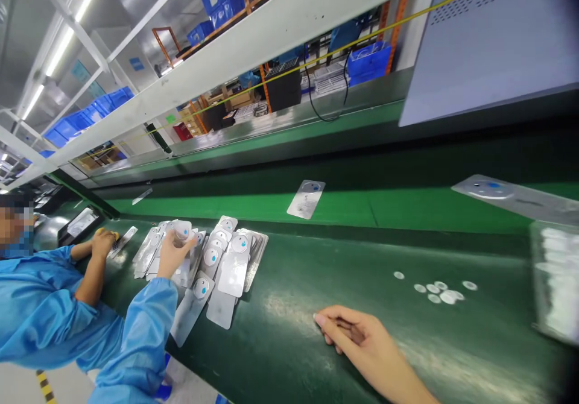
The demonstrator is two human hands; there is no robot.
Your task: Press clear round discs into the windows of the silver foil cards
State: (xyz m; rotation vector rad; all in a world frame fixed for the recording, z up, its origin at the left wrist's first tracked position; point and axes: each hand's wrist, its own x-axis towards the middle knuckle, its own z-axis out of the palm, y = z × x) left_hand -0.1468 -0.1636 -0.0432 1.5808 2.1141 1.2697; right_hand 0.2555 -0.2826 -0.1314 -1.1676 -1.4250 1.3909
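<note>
My right hand [355, 334] comes in from the bottom right and rests on the dark green table [289, 307]. Its fingers are curled in with one finger pointing left, and I see nothing in them. My left hand is out of view. Several small white discs [436, 289] lie on the table to the right of the hand, apart from it. To its left lies a spread pile of grey cards with round blue-dotted parts [226, 256]. A co-worker in a blue gown has one hand [174, 250] on that pile and the other hand [103, 241] further left.
A single grey card [306, 199] lies on the bright green conveyor belt [407, 208] behind the table. Another card [502, 192] and a blurred pale stack [556, 283] sit at the right edge. Shelves with blue crates [368, 60] stand beyond the belt.
</note>
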